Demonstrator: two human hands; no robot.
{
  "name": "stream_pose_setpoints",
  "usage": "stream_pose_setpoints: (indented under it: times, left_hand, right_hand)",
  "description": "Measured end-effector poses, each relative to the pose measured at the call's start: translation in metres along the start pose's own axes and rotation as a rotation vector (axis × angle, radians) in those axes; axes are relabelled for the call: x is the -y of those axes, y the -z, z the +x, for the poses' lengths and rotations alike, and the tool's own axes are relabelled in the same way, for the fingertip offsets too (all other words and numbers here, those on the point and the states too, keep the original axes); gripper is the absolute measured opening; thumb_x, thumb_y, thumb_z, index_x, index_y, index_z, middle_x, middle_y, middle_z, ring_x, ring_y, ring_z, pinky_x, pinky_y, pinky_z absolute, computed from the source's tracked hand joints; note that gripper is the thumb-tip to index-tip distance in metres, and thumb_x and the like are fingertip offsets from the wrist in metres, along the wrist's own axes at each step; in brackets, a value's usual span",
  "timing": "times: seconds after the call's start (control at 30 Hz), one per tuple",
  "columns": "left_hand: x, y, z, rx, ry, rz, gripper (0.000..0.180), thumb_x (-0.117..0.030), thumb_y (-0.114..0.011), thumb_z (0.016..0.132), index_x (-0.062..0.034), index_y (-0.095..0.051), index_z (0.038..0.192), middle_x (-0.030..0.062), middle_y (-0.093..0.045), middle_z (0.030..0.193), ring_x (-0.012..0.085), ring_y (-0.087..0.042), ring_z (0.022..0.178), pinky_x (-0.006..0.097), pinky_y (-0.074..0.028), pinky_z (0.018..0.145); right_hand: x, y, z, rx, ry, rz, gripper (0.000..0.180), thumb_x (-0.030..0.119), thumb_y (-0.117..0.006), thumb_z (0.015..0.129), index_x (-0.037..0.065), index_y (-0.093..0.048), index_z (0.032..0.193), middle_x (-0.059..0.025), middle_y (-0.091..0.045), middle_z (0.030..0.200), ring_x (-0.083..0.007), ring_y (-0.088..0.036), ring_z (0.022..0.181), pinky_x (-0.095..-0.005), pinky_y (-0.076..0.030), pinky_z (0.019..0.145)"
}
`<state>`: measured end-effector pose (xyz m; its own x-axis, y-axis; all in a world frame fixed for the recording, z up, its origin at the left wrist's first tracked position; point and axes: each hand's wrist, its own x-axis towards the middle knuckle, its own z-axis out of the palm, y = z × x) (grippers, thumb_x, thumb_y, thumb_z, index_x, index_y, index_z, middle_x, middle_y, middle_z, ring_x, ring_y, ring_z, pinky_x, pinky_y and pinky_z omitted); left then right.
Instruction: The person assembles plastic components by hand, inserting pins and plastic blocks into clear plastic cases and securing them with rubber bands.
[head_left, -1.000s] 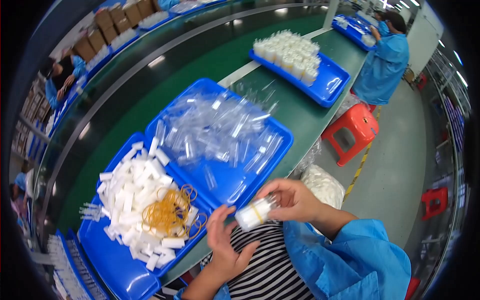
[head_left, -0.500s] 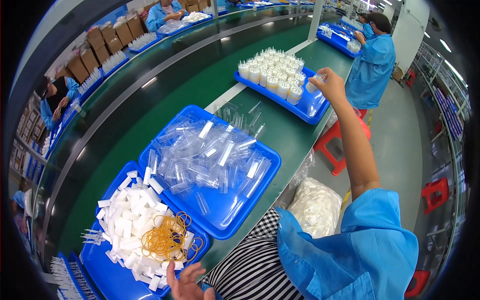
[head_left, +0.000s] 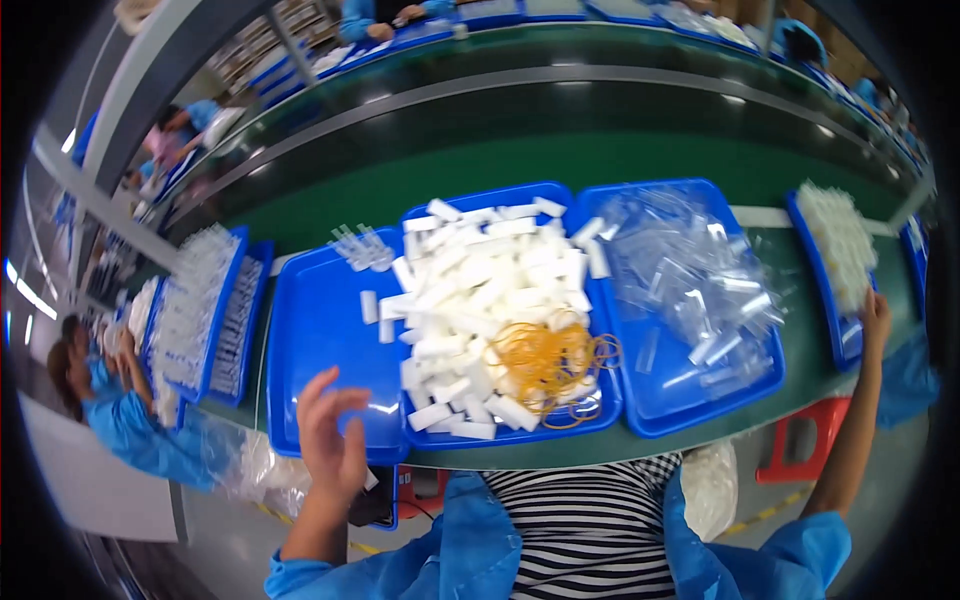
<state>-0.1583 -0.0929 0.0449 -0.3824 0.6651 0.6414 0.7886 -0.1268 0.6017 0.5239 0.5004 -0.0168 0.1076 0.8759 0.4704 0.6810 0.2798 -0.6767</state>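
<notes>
My left hand (head_left: 333, 435) hovers with fingers apart and nothing in it, over the near edge of a blue tray (head_left: 310, 400). A few clear pronged plastic pieces (head_left: 362, 248) lie at that tray's far corner. Beside it, a second blue tray (head_left: 590, 425) carries a heap of white foam blocks (head_left: 470, 290) with a tangle of amber rubber bands (head_left: 548, 362) on top. My right hand (head_left: 876, 318) is at the near end of a far-right tray (head_left: 848, 345) of white bundles (head_left: 838, 240). Its fingers are small and blurred, so any grip is unclear.
Clear plastic strips (head_left: 690, 280) fill another blue tray (head_left: 650, 415) right of the foam. Racks of clear pronged pieces (head_left: 205, 300) stand at left. A red stool (head_left: 808, 440) is below the table edge. A co-worker (head_left: 120, 410) sits at far left; others work across the green conveyor (head_left: 500, 140).
The view has swung left. My right hand, earlier holding a white bundle over the tray, is now lower at its near end. My left hand has moved from beside the rubber bands to the left tray.
</notes>
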Motion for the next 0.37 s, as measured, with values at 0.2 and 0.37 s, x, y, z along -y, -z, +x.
stream_pose_setpoints:
  times: [0.2,0.37]
  left_hand:
    - [0.040,0.045,0.032,-0.135,0.284,0.170,0.021,0.007,-0.051,0.081,-0.0001,-0.055,0.100,0.0137,-0.060,0.096,0.0216,-0.060,0.086,0.029,-0.047,0.076]
    - [0.072,0.045,0.082,0.375,-0.330,0.465,0.024,0.005,-0.061,0.069,-0.0032,-0.058,0.092,0.0131,-0.060,0.089,0.0298,-0.058,0.083,0.035,-0.047,0.075]
  right_hand:
    - [0.071,-0.013,-0.002,-0.055,0.097,-0.418,0.051,0.043,-0.060,0.085,0.002,-0.056,0.115,-0.0047,-0.058,0.075,-0.0103,-0.050,0.065,-0.0232,-0.041,0.058]
    - [0.108,0.046,0.034,-0.138,0.172,-0.131,0.051,0.032,-0.065,0.084,0.005,-0.050,0.124,0.0022,-0.045,0.067,-0.0088,-0.043,0.062,-0.0222,-0.037,0.057]
